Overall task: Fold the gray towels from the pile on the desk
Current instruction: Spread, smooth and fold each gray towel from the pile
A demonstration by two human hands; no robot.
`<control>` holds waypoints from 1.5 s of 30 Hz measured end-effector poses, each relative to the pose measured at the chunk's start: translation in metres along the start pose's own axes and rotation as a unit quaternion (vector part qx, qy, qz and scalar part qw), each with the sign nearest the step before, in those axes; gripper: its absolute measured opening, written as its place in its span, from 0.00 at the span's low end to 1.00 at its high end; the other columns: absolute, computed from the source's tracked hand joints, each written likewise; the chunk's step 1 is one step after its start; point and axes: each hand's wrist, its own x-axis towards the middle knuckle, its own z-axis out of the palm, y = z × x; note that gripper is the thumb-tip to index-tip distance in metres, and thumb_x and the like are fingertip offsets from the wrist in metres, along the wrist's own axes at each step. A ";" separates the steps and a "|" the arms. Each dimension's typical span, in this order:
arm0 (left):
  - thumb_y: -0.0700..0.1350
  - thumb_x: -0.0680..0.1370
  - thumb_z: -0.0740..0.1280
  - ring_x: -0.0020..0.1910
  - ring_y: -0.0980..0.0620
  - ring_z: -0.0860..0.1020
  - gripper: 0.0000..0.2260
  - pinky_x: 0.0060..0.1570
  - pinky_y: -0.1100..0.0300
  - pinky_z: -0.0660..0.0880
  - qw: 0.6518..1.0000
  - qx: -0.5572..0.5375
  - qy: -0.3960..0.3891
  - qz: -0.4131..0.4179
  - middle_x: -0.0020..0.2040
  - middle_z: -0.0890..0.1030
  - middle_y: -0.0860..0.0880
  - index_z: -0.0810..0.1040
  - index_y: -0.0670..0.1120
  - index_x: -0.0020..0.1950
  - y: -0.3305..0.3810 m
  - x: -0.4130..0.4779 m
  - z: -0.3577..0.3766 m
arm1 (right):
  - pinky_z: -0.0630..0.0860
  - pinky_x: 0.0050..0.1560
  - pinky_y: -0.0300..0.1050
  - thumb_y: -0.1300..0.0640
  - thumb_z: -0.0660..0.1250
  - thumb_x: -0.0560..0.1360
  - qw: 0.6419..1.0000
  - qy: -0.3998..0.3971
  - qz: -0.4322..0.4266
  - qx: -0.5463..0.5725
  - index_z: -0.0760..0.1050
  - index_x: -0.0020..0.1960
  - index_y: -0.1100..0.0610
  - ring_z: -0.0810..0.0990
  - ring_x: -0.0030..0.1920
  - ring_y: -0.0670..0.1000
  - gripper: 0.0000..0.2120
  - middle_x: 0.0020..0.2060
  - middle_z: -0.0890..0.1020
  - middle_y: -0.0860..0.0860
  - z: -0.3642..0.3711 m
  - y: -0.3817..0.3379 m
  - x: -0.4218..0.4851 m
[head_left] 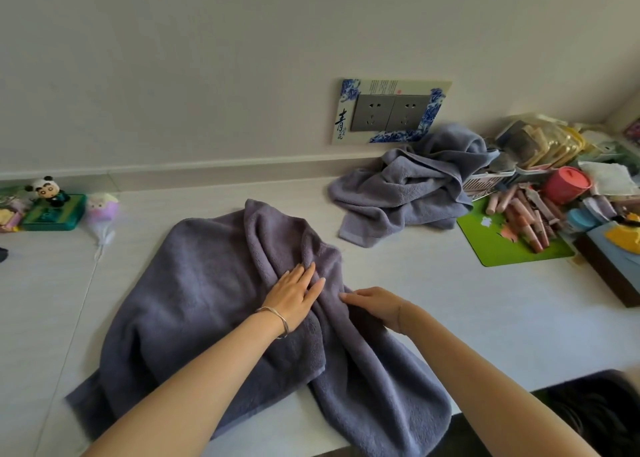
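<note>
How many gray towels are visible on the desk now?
2 at least. One towel lies spread at the near middle, under the left hand and the right hand. One crumpled heap lies back right, below the wall sockets; it may hide more towels.

gray towel (pixel 207 301) near-left corner blurred, possibly overhanging

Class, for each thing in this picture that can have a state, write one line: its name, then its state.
Near towel, unfolded, rumpled, bunched along its middle.
Towel pile, crumpled heap, not yet folded.
Left hand, flat, fingers straight, pressing the near towel.
Right hand, fingers stretched out, resting on the near towel.
Wall sockets, nothing plugged in.
Red tub, lid on.
</note>
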 end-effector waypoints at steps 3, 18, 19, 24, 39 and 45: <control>0.56 0.82 0.47 0.76 0.51 0.52 0.26 0.74 0.57 0.47 0.999 -0.051 0.011 -0.015 0.77 0.54 0.47 0.50 0.48 0.77 -0.002 -0.003 -0.005 | 0.75 0.62 0.53 0.48 0.69 0.74 0.981 -0.051 -0.024 0.188 0.75 0.62 0.58 0.80 0.57 0.56 0.20 0.56 0.82 0.57 -0.007 -0.002 -0.019; 0.58 0.81 0.49 0.75 0.51 0.57 0.28 0.73 0.58 0.55 0.985 -0.136 0.056 0.094 0.77 0.56 0.47 0.48 0.47 0.78 0.129 0.016 -0.023 | 0.73 0.63 0.47 0.45 0.70 0.72 0.948 0.177 -0.243 0.105 0.76 0.60 0.56 0.77 0.60 0.48 0.22 0.56 0.80 0.47 -0.147 -0.019 -0.141; 0.58 0.81 0.49 0.76 0.51 0.54 0.28 0.74 0.58 0.52 0.985 -0.141 0.056 0.081 0.77 0.54 0.47 0.48 0.47 0.78 0.136 0.024 -0.019 | 0.74 0.59 0.44 0.46 0.70 0.72 0.942 0.205 -0.249 0.094 0.76 0.57 0.60 0.76 0.58 0.47 0.21 0.54 0.79 0.47 -0.155 -0.018 -0.136; 0.56 0.81 0.50 0.76 0.50 0.55 0.27 0.74 0.56 0.52 0.988 -0.125 0.077 0.056 0.77 0.56 0.45 0.52 0.45 0.77 0.166 0.058 0.015 | 0.72 0.50 0.35 0.53 0.59 0.80 0.970 0.164 -0.181 0.011 0.78 0.54 0.52 0.76 0.53 0.47 0.10 0.53 0.80 0.48 -0.197 0.020 -0.084; 0.59 0.81 0.45 0.77 0.52 0.46 0.26 0.74 0.51 0.45 0.999 0.041 -0.002 0.032 0.78 0.48 0.53 0.49 0.53 0.77 0.212 0.126 0.069 | 0.72 0.47 0.47 0.42 0.64 0.75 0.950 0.296 0.074 -0.061 0.73 0.40 0.60 0.75 0.39 0.55 0.20 0.38 0.75 0.56 -0.255 0.117 -0.008; 0.62 0.80 0.40 0.76 0.54 0.41 0.27 0.73 0.54 0.38 0.995 0.094 -0.026 0.007 0.78 0.44 0.56 0.47 0.55 0.77 0.208 0.125 0.095 | 0.73 0.63 0.53 0.35 0.62 0.73 0.942 0.014 0.126 0.311 0.76 0.61 0.64 0.78 0.58 0.57 0.34 0.56 0.80 0.59 -0.261 0.129 -0.014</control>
